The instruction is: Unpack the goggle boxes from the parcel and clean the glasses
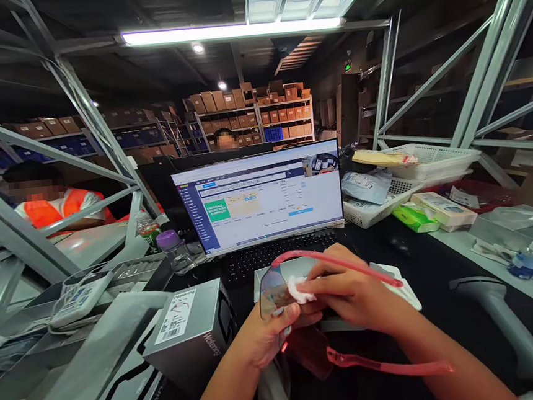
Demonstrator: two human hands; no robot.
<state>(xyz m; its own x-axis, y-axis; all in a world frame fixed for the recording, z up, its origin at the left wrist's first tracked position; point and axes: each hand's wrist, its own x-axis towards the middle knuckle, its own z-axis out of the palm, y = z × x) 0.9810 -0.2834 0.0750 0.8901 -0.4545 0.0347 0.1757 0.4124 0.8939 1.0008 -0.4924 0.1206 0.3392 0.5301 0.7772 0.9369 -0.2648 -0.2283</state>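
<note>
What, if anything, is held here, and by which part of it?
The left grip holds red-armed glasses near the frame's middle; the right grip pinches a white wad by its side away from the upper lens.

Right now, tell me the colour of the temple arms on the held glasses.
The temple arms are pinkish red, shown best in the head view.

There is one left hand [267,332] and one right hand [353,289]. Glasses [270,285] are one pair, white wad [300,290] is one. Counted also: one monitor [261,200], one keyboard [248,262], one mouse [399,245], one scanner [508,322], two "Wakening" boxes [189,331], two other persons [68,206].
</note>
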